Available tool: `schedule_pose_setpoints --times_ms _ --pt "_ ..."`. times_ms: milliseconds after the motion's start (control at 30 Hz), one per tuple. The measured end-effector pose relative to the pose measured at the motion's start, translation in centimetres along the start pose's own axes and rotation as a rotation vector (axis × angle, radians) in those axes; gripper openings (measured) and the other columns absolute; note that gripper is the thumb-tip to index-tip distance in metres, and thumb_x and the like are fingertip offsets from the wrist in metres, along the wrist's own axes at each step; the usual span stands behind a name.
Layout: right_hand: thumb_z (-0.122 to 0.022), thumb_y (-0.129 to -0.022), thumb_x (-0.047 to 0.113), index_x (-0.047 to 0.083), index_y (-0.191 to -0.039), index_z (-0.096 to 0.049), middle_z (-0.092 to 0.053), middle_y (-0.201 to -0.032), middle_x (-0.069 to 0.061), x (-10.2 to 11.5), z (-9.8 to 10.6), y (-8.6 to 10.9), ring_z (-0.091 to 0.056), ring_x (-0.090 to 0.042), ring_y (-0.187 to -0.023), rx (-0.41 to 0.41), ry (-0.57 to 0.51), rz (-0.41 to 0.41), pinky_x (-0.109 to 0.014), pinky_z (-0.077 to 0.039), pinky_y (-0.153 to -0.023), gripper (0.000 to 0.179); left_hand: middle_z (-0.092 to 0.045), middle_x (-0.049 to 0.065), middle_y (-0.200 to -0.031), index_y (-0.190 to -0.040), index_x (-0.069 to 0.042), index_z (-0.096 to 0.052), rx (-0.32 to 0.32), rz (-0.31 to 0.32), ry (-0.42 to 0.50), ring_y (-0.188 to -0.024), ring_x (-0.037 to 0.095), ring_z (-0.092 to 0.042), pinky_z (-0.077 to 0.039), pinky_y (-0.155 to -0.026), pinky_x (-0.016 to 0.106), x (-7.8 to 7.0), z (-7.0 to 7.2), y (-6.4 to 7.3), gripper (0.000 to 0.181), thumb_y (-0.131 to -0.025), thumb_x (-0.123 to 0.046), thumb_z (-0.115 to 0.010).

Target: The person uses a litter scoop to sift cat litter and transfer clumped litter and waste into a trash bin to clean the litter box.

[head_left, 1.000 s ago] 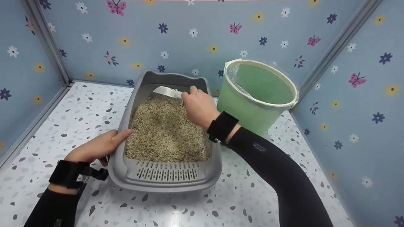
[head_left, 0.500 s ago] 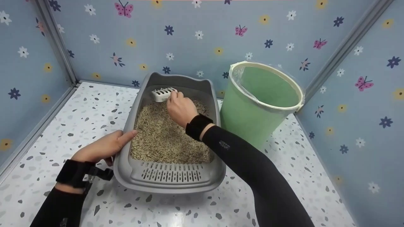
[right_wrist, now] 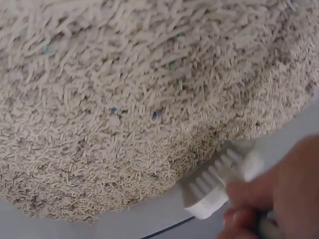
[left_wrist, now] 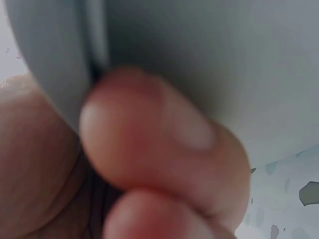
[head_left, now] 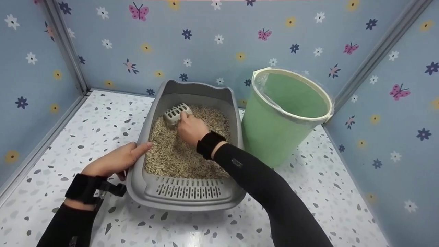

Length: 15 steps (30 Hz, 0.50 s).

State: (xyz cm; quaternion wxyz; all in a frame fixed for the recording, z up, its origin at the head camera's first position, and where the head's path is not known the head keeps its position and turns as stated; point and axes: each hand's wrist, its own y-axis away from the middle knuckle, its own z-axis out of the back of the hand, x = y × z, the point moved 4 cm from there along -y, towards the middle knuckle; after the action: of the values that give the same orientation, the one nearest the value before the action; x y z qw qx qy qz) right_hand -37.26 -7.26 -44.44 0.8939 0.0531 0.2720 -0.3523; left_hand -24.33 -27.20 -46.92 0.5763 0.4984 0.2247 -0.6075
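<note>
A grey litter box (head_left: 185,202) full of tan pellet-like litter (head_left: 181,161) stands in front of me. My left hand (head_left: 118,158) grips its left wall, thumb over the rim; in the left wrist view the curled fingers (left_wrist: 149,129) press against the wall's outer side. Inside the box, my right hand (head_left: 192,129) holds a pale slotted litter scoop (head_left: 175,114) near the back left. The scoop is tipped, with its slotted face toward the back and its front edge at the litter. In the right wrist view the scoop (right_wrist: 214,179) lies where litter meets wall.
Close to the box's right side stands a green bin (head_left: 274,137) with a cream rim and a clear liner. Blue flowered panels (head_left: 219,48) enclose the back and both sides of the speckled white table (head_left: 103,116).
My right hand has moved left and toward me with the scoop, turning it over so the slots show and bringing it down to the litter. The left hand keeps its hold; the view shifted slightly.
</note>
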Motion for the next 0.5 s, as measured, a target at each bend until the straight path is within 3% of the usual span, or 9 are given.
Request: schedule_pose_setpoints --times_ms 167,300,400,500 --pt "-0.055 -0.118 0.018 0.003 -0.120 -0.074 -0.058 -0.147 -0.025 -1.0 -0.1 0.5 -0.073 -0.021 -0.083 0.168 -0.280 0.058 -0.033 -0.067 -0.070 0.025 -0.071 0.016 -0.086 -0.128 0.003 -0.045 -0.007 -0.003 -0.017 -0.061 0.025 -0.072 -0.058 -0.043 0.034 0.3 -0.1 0.1 0.074 -0.115 -0.069 -0.038" --pt "-0.059 -0.112 0.006 0.000 -0.121 -0.069 -0.046 -0.164 -0.034 -2.0 0.5 2.0 -0.068 -0.023 -0.078 0.235 -0.464 0.057 -0.035 -0.063 -0.069 0.015 -0.071 0.016 -0.086 -0.129 0.003 -0.045 -0.007 -0.003 -0.016 -0.061 0.025 -0.073 -0.058 -0.044 0.035 0.4 -0.2 0.1 0.073 -0.115 -0.069 -0.039" --pt "-0.057 -0.106 -0.004 -0.001 -0.121 -0.067 -0.047 -0.161 -0.034 -2.6 1.7 4.1 -0.066 -0.022 -0.077 0.253 -0.567 0.053 -0.032 -0.061 -0.066 0.018 -0.070 0.015 -0.086 -0.129 0.002 -0.044 -0.008 0.003 -0.018 -0.061 0.024 -0.071 -0.058 -0.044 0.034 0.2 -0.2 0.0 0.074 -0.115 -0.070 -0.038" --pt "-0.058 -0.101 -0.009 0.000 -0.122 -0.068 -0.055 -0.143 -0.025 -3.2 3.1 6.7 -0.064 -0.020 -0.079 0.261 -0.622 0.062 -0.027 -0.060 -0.067 0.026 -0.068 0.013 -0.085 -0.129 0.001 -0.044 -0.007 0.008 -0.021 -0.060 0.023 -0.070 -0.056 -0.043 0.033 0.0 -0.1 -0.1 0.074 -0.114 -0.071 -0.039"
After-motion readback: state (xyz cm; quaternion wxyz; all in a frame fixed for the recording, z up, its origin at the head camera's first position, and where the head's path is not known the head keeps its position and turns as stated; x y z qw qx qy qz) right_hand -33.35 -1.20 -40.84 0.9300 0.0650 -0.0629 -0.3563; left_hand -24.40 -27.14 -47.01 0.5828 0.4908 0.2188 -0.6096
